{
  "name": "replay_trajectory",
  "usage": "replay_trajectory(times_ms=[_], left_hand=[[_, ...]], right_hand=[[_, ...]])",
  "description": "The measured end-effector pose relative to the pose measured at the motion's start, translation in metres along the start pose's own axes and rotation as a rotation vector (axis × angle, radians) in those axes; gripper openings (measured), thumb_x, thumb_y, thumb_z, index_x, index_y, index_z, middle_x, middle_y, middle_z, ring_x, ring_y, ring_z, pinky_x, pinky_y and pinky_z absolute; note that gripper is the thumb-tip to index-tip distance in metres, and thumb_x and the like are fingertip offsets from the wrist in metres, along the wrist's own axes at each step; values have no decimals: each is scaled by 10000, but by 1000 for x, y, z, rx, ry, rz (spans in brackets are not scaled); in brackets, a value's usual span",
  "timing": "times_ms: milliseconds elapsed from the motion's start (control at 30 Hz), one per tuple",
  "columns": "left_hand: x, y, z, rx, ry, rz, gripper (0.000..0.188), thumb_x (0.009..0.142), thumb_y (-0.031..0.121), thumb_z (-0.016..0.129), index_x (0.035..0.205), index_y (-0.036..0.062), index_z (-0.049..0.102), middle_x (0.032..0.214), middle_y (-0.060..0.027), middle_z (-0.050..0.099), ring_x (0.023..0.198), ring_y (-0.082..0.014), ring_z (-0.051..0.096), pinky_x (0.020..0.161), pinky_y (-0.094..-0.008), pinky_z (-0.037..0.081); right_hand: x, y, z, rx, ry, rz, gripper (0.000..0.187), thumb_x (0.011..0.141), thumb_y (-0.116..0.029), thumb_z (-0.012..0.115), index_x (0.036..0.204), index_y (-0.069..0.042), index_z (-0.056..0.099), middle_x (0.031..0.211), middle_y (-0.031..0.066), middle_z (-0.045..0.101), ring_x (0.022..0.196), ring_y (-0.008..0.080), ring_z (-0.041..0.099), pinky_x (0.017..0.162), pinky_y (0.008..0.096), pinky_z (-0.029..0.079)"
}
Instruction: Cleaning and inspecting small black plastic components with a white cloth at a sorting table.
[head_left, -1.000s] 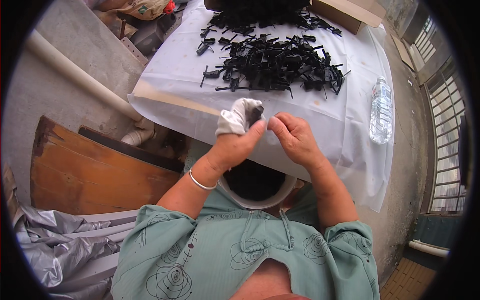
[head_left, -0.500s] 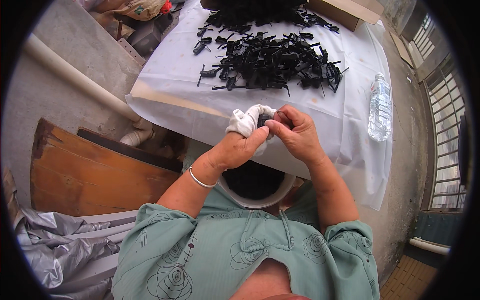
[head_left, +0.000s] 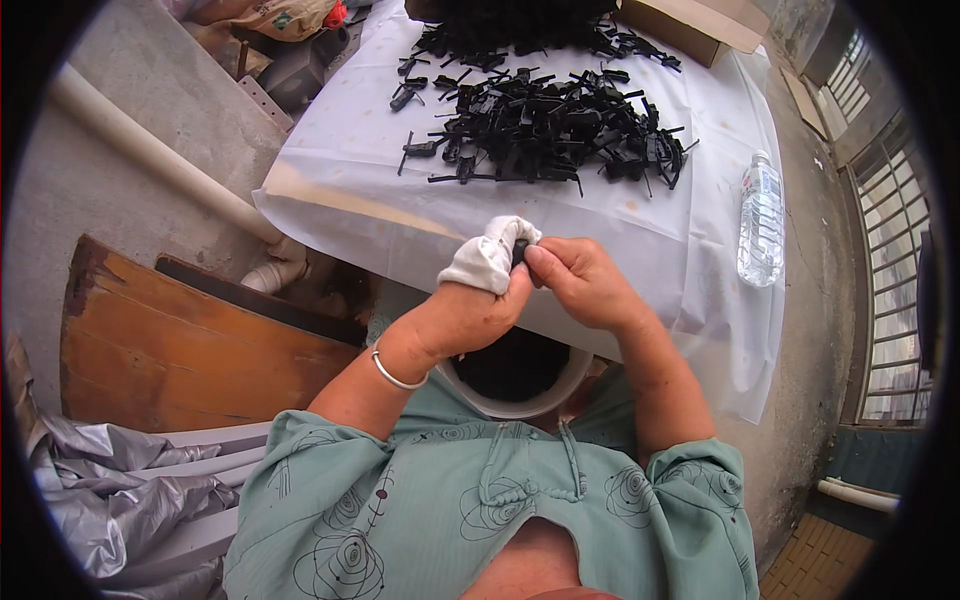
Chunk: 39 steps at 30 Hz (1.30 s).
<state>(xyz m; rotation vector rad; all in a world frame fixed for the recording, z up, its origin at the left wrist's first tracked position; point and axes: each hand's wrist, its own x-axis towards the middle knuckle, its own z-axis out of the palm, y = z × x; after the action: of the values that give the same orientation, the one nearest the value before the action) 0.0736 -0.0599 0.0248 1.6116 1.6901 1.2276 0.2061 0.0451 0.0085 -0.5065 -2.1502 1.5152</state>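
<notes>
A small black plastic part [head_left: 519, 252] sits between my two hands, just off the table's near edge. My left hand [head_left: 482, 305] is closed on it, its fingers covered by a white cloth [head_left: 487, 258]. My right hand [head_left: 580, 278] pinches at the part's right side, thumb against the fingertips; the part's shape is mostly hidden. Beyond my hands a heap of black plastic parts with thin stems [head_left: 545, 125] lies on the table. Beneath my wrists, between my legs, stands a white bucket [head_left: 520, 408] with dark contents.
The table [head_left: 340, 190] carries a white plastic sheet. A clear water bottle [head_left: 762, 222] stands at its right side, and an open cardboard box [head_left: 690, 28] lies at the far right. A brown wooden board [head_left: 200, 345] and a pale pipe [head_left: 150, 150] are to the left. Silver sheeting [head_left: 120, 500] lies lower left.
The left hand and cloth have shifted slightly left and turned. My right hand has moved slightly down, and its fingers have curled in closer against the black part.
</notes>
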Motion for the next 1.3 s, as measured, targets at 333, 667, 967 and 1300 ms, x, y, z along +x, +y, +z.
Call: replay_trajectory(times_ms=[333, 667, 967, 1300], left_hand=[[6, -20, -15, 335, -6, 143, 310, 800, 96, 601, 1104, 40, 577, 1059, -146, 582, 1043, -280, 522, 836, -343, 457], [23, 5, -7, 60, -197, 438, 364, 712, -21, 611, 1068, 47, 575, 986, -135, 601, 884, -330, 562, 777, -358, 460], [26, -9, 8, -687, -66, 80, 234, 877, 98, 553, 1091, 51, 473, 869, 8, 545, 679, -29, 482, 567, -168, 413], [14, -4, 21, -708, 47, -199, 236, 914, 135, 501, 1121, 23, 482, 875, -12, 556, 634, -41, 498, 515, -174, 426]], right_hand=[[22, 36, -28, -847, 607, -163, 167, 793, -159, 599, 721, -12, 568, 670, 115, 575, 536, 268, 539, 525, 364, 426], [-14, 3, -61, 159, 5, 209, 145, 817, -117, 533, 693, -42, 537, 566, -74, 407, 493, 21, 340, 434, 202, 266], [-10, 11, -28, 143, 255, 91, 85, 846, -113, 554, 895, -45, 561, 586, -87, 378, 481, 19, 323, 406, 208, 254], [-17, -9, 10, -360, 437, -509, 120, 745, -30, 665, 787, -26, 553, 582, 21, 486, 512, 62, 427, 434, 237, 333]])
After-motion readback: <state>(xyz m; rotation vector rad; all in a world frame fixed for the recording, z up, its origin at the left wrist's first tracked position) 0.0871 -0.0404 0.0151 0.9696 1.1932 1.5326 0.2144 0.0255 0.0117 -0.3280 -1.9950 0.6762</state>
